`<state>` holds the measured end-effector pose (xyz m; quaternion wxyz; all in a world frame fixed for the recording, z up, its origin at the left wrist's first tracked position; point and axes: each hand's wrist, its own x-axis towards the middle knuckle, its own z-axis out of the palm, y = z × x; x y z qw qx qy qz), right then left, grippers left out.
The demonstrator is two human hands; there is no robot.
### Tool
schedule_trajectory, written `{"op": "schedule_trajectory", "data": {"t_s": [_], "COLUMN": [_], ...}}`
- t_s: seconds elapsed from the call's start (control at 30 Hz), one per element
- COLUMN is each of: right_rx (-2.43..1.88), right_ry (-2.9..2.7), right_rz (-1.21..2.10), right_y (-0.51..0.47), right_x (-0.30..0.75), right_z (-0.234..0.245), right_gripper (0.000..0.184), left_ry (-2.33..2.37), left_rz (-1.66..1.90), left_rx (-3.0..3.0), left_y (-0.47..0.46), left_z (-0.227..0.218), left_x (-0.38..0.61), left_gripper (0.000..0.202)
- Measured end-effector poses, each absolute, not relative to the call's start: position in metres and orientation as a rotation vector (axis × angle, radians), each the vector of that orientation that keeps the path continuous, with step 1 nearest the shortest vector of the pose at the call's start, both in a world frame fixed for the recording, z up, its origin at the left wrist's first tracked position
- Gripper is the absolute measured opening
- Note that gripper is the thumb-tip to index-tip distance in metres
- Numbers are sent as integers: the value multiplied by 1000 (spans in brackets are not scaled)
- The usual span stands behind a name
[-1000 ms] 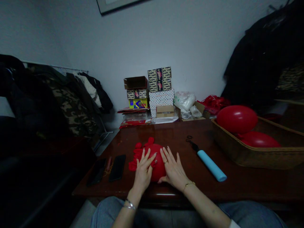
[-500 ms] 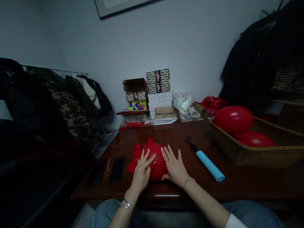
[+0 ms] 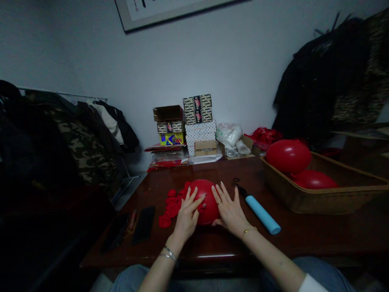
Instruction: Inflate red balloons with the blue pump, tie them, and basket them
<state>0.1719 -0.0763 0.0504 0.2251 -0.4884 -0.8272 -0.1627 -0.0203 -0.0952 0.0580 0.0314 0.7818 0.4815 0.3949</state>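
Note:
An inflated red balloon rests low over the table between my two hands. My left hand lies against its left side, fingers spread, with the balloon's small red neck by the fingertips. On the right side my right hand cups it with fingers spread and the thumb low underneath. Just left of my left hand lies a pile of limp red balloons, partly hidden by that hand. A light-blue hand pump with a black nozzle lies to the right of my right hand.
A wicker basket with inflated red balloons stands at the right of the brown table. Two dark phones, one a black phone, lie at left. Stacked boxes and a plastic bag line the back.
Both hands have moved right with the balloon, away from the pile of limp balloons and closer to the pump. The camera view has also shifted slightly.

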Motion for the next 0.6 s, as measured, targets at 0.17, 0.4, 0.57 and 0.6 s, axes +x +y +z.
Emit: {"op": "schedule_trajectory", "data": {"t_s": [0.17, 0.4, 0.57, 0.6], "right_rx": [-1390, -1438, -1518, -1531], "right_ry": [-2229, -2153, -2096, -2083], "right_rz": [-516, -569, -642, -656], "right_y": [-73, -71, -72, -72], "right_x": [197, 238, 270, 277], "right_z": [57, 68, 81, 84], "right_gripper": [123, 120, 123, 123], "left_ry": [1398, 1288, 1189, 1167], "left_rz": [1204, 1179, 1207, 1214], "left_rx": [2464, 2555, 2602, 2611], "left_y": [-84, -66, -52, -50], "left_z": [70, 82, 92, 95], "left_x": [4, 43, 77, 84], "left_gripper": [54, 55, 53, 53]}}
